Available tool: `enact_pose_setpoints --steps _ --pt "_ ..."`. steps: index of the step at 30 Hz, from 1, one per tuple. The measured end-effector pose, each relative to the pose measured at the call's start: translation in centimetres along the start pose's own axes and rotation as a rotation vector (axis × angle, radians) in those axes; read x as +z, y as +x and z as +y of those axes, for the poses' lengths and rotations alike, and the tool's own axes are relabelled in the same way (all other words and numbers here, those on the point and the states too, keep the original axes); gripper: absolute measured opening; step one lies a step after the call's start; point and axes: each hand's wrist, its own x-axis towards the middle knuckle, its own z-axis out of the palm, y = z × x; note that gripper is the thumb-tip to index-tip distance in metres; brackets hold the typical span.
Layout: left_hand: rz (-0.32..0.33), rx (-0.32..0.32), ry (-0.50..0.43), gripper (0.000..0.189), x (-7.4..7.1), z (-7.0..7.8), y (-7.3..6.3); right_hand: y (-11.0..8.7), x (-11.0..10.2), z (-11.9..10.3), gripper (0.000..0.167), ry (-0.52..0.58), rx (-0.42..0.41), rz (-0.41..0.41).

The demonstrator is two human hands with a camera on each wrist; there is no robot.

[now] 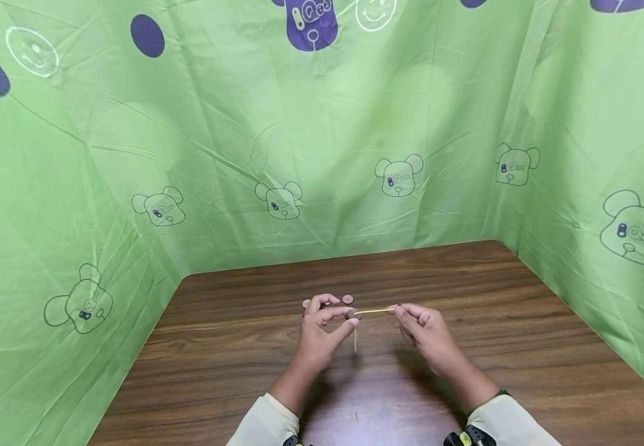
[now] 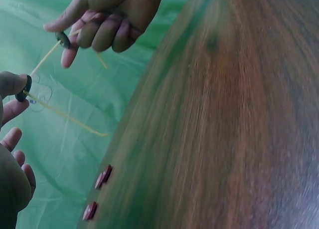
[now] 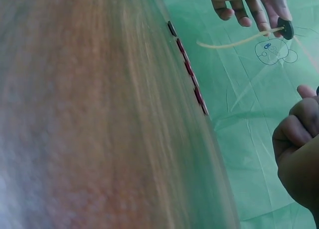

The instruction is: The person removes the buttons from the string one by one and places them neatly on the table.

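Note:
My left hand (image 1: 317,334) pinches a dark round button (image 2: 23,88) between thumb and finger, the other fingers held apart from it. A thin yellow string (image 1: 374,311) passes through this button, and its loose tail (image 3: 234,44) hangs out on one side. On the other side the string runs taut to my right hand (image 1: 429,337), which pinches a second dark button (image 2: 63,39) on the string. A short string end (image 2: 102,61) dangles below the right fingers. Both hands are raised over the table, a short gap apart.
Several reddish buttons (image 1: 347,299) lie on the wooden table (image 1: 233,371) just beyond my left hand, partly hidden by it in the head view. Green printed cloth (image 1: 327,124) encloses the table's back and sides.

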Motion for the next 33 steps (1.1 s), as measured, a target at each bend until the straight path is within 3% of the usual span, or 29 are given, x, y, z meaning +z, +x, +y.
enact_pose_setpoints --steps 8,11,17,22,28,33 --pt "0.029 0.001 0.025 0.02 -0.5 -0.6 0.1 0.2 -0.2 0.0 0.04 0.003 0.017 0.06" --pt "0.036 -0.001 0.032 0.02 -0.6 -1.0 0.1 0.2 -0.3 0.1 0.031 0.025 0.001 0.073" --pt "0.047 0.01 0.045 0.019 -0.9 -2.0 0.0 0.2 -0.5 0.2 0.03 0.034 -0.001 0.095" --pt "0.051 -0.006 0.051 0.018 -1.1 -2.3 0.0 0.2 -0.6 0.1 0.025 0.026 -0.024 0.06" --pt "0.045 -0.021 0.05 0.019 -1.4 -2.6 0.1 0.2 -0.6 0.2 0.029 0.138 -0.061 -0.026" --pt "0.07 -0.005 0.068 0.019 -1.8 -3.2 0.1 0.2 -0.5 0.1 0.033 0.122 -0.031 0.009"
